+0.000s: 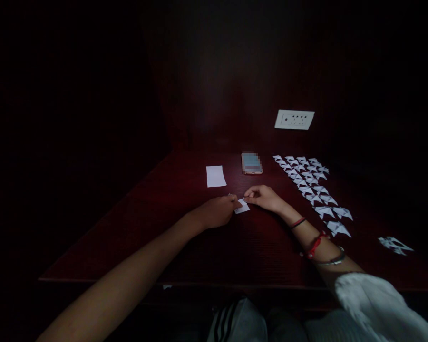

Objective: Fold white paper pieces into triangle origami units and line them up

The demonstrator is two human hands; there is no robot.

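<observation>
A small white piece of paper [242,207] lies on the dark red table between my two hands. My left hand [217,212], a ring on one finger, is closed with its fingertips on the paper's left side. From the right, my right hand [266,197] pinches the paper's far edge between thumb and finger. Whether the piece has been creased is too small to tell. Beyond the hands lies a flat white sheet of paper [216,176]. Rows of folded white paper pieces [308,175], pointed in shape, stand to the right of my right hand.
A phone [251,163] lies near the back of the table [146,204]. A white socket plate [294,119] is on the back panel. Another cut or folded paper piece [395,245] sits at the far right. The table's front edge runs below my forearms.
</observation>
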